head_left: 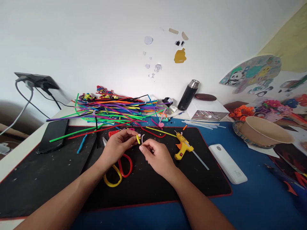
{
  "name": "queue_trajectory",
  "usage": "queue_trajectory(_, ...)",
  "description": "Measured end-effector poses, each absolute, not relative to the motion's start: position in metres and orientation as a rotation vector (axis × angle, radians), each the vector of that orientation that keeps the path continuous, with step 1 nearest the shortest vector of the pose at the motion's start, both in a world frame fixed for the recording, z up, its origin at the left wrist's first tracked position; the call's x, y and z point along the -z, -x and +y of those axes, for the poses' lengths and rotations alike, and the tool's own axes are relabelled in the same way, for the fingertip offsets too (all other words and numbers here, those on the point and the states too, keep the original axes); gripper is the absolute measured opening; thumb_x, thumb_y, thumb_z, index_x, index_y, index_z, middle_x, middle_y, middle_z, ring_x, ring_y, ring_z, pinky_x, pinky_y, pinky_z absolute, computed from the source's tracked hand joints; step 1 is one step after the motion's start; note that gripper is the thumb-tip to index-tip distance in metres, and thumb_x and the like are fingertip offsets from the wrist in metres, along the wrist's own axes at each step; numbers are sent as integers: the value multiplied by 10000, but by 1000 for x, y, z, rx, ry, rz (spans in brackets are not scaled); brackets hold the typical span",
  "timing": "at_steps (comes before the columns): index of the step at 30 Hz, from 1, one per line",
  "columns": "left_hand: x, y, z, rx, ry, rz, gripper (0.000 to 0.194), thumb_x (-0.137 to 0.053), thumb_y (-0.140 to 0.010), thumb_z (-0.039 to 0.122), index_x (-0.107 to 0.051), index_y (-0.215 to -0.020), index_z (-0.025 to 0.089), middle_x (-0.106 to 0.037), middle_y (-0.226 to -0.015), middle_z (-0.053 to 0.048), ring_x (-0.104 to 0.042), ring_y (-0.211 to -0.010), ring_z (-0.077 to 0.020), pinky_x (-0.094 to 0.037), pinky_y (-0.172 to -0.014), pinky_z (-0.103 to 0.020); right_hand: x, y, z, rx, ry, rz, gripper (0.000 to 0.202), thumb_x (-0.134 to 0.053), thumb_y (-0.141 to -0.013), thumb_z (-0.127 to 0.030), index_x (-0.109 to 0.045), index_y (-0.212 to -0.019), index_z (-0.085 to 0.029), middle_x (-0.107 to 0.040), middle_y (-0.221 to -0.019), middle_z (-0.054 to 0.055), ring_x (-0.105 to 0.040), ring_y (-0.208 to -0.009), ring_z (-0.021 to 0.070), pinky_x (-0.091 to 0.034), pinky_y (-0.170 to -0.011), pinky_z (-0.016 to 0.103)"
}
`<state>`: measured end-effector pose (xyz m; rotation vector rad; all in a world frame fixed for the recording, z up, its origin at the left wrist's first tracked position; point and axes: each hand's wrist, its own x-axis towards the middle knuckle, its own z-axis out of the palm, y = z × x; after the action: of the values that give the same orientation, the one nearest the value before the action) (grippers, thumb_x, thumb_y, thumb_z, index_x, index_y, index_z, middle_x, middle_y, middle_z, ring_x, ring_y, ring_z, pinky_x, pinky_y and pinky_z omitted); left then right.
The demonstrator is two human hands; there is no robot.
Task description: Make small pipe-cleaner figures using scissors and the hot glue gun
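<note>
My left hand (pixel 118 145) is closed in a pinch on a small yellow piece (pixel 138 138) with a pale pink bit at its top. Close beside it, my right hand (pixel 157 155) pinches the lower end of a short curved pale pink strip (pixel 142 139). The two hands nearly meet above the black mat (pixel 153 188). Scissors (pixel 113 179) with one yellow and one red handle lie partly under my left hand. Right of my right hand, a yellow glue gun (pixel 183 147) rests on the mat with a clear glue stick out of its back.
Many coloured pipe cleaners (pixel 115 110) lie in a pile behind the mat. A black phone (pixel 54 135) is at the left, a white power bank (pixel 227 164) at the right. A black flask (pixel 188 95) and a bowl (pixel 266 132) stand farther back.
</note>
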<state>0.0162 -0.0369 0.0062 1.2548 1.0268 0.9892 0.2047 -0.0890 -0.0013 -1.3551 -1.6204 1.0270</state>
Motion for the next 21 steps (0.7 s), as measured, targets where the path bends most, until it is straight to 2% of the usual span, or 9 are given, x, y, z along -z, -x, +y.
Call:
queue_trajectory(6,-2,-14,-36,-1009,-1181,1001,451,-907,-727,522,-752,-987,188,-803,-952,-58,-751,-850,-201,-617,-818,-309,8,-207,-86,-1055,1367,-1528,237,-617,-995,-447,-672,-923,-228,-589,-661,-28,-573,-539,130,-436,-523,235)
queue_trajectory(15,-10,-17,-40,-1012,-1305,950,406,-873,-764,536,-773,-949,189,-782,-878,-58,-726,-784,-203,-623,-785,-345,6,-205,-86,-1160,1326,-1425,207,-618,-992,-407,-675,-1064,-221,-564,-629,-56,-564,-493,119,-441,-487,222)
queue_trajectory(21,-14,-19,-43,-992,-1372,938,403,-855,-780,541,-763,-947,187,-785,-887,-63,-735,-802,-218,-630,-796,-365,6,-205,-85,-1182,1313,-1399,226,-613,-995,-418,-675,-1028,-203,-573,-618,-55,-548,-471,108,-427,-473,215)
